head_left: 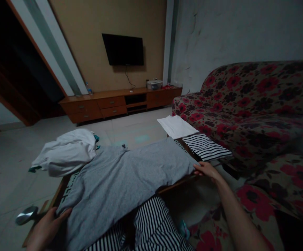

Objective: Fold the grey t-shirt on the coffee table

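A grey garment (pixel 133 167) lies spread over a low table (pixel 58 191) with a patterned border, its near edge hanging toward my striped trouser legs. My left hand (pixel 48 225) grips its lower left corner, thumb over the cloth. At the right end, my right hand (pixel 206 170) pinches the edge between thumb and fingers. The cloth stretches between both hands, with soft wrinkles; whether it is a shirt or trousers I cannot tell. Beyond my right hand lie a folded black-and-white striped cloth (pixel 206 146) and a folded white cloth (pixel 177 126).
A heap of white clothing (pixel 67 151) with green parts rests on the table's far left. A shiny metal object (pixel 27 215) is beside my left hand. A flowered sofa (pixel 245 101) stands at right. A wooden cabinet (pixel 88 108) and a television (pixel 123 50) are across the room.
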Demonstrator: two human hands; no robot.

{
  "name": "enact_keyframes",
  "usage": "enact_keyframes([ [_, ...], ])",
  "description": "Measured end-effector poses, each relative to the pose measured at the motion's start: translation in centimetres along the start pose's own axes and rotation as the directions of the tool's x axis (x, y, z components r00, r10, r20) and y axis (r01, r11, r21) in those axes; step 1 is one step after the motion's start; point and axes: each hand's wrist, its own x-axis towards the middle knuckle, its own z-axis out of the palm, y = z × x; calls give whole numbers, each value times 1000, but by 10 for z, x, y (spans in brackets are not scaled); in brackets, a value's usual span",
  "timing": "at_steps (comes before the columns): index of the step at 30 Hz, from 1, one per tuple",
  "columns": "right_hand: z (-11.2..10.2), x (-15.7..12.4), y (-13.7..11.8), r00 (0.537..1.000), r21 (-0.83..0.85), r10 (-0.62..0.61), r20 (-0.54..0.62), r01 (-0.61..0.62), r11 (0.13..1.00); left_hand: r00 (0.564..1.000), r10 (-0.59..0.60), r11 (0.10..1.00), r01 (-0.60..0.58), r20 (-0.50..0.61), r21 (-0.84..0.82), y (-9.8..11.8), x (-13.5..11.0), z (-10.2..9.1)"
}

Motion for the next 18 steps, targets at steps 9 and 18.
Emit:
enact_keyframes([
  [9,-13,-16,13,966,-400,-120,-231,18,917,999,-19,980,26,36,-199,-44,23,-9],
  [18,144,-15,-72,733,-726,-646,211,560,398,825,410,910,-342,-389,234,124,-30,1],
])
